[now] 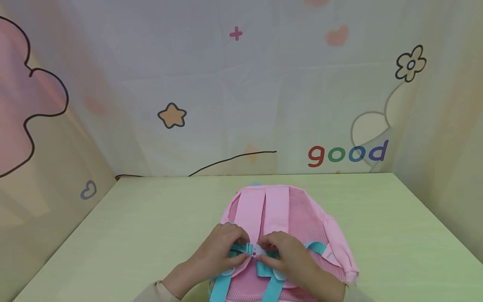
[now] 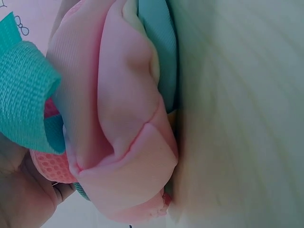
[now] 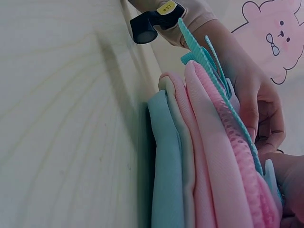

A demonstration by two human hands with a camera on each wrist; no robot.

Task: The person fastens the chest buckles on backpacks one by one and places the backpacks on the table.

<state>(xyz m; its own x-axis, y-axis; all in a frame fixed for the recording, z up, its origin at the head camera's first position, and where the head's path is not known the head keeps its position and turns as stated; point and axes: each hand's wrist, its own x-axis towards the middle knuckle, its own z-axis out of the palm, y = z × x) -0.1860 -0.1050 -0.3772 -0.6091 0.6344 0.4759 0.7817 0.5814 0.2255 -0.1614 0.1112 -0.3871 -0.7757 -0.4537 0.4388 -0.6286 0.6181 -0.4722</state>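
A pink backpack (image 1: 305, 209) lies on the table with its mesh back and shoulder straps (image 1: 277, 205) facing up. Between the two straps is a small pale buckle (image 1: 254, 251) on teal webbing. My left hand (image 1: 223, 247) pinches its left side with thumb and fingers. The right hand (image 1: 288, 253) pinches the right side from across. Whether the two halves are joined cannot be told, as fingertips cover much of it. In the left wrist view a teal strap (image 2: 28, 95) loops beside the bag. The right wrist view shows the left hand (image 3: 259, 107) over the bag's far side.
The pale wooden table (image 1: 151, 222) extends around the bag on both sides. Behind it hangs a printed curtain (image 1: 226, 105) with a star, a flower and the word "good". A black wrist camera (image 3: 145, 28) sits on the left wrist.
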